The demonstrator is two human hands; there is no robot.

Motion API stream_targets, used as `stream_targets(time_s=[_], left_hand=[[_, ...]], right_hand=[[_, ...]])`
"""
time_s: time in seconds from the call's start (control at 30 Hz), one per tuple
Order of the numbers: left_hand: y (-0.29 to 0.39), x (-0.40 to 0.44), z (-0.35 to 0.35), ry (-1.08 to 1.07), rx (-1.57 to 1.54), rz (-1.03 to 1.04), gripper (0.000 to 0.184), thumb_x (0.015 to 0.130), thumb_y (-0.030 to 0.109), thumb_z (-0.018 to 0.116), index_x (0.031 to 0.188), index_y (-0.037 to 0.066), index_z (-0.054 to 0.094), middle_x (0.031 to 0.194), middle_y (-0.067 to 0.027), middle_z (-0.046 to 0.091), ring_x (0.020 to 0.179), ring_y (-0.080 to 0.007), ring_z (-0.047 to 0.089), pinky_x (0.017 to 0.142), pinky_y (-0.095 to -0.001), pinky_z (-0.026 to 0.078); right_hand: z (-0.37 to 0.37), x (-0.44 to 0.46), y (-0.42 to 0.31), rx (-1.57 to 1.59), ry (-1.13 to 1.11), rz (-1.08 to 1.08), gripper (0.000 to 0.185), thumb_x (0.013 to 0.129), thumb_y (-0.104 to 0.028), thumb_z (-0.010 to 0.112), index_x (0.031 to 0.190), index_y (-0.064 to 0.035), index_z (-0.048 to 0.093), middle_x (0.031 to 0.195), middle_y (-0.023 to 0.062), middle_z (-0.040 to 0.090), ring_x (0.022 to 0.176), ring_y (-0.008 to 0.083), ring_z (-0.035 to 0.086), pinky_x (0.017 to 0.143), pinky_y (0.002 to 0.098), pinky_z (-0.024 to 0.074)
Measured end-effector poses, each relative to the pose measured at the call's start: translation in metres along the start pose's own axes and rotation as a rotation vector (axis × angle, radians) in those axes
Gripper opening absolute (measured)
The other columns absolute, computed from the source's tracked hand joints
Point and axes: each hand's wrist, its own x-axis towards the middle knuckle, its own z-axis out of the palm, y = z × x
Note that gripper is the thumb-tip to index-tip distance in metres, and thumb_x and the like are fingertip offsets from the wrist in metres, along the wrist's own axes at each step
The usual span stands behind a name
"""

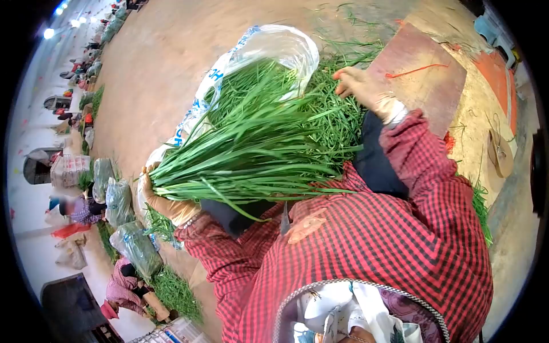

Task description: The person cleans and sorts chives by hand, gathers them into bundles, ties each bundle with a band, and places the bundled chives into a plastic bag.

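Observation:
My left hand (163,200) is closed round one end of a large bunch of long green stalks (246,154), whose leaves fan out to the right across my lap. My right hand (363,88) is raised at the upper right with its fingers apart and holds nothing. It is above a heap of loose green leaves (334,123) and beside a reddish board (423,74). Behind the bunch, a clear plastic bag (306,46) with blue print lies open, with more green leaves (257,80) inside.
An orange-red strip (416,71) lies on the board. A sandal (499,153) is at the far right. On the left, filled plastic bags (137,248) stand in a row near a green pile (174,291) and a seated person (124,286). Another person (83,210) sits farther back.

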Motion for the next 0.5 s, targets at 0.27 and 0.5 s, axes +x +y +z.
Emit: stream_targets(time_s=[0.27, 0.5], left_hand=[[0.015, -0.01, -0.008, -0.06, -0.049, 0.024, 0.022, 0.087, 0.018, 0.058, 0.103, 0.005, 0.065, 0.098, -0.009, 0.067, 0.092, -0.0212, 0.064, 0.085, -0.0404, 0.052], [0.006, -0.015, 0.014, -0.21, -0.177, -0.017, 0.023, 0.086, 0.017, 0.062, 0.108, 0.011, 0.062, 0.101, -0.0061, 0.065, 0.098, -0.0192, 0.059, 0.093, -0.0435, 0.047]], right_hand=[[-0.032, -0.008, -0.017, -0.236, 0.287, -0.319, 0.038, 0.093, -0.031, 0.057, 0.116, -0.0002, 0.062, 0.101, 0.0117, 0.069, 0.095, 0.0213, 0.063, 0.089, 0.0314, 0.0467], [0.008, -0.044, -0.108, 0.067, -0.266, -0.252, 0.028, 0.092, -0.027, 0.065, 0.103, -0.0011, 0.069, 0.091, 0.0056, 0.068, 0.087, 0.0119, 0.061, 0.076, 0.0265, 0.0489]])
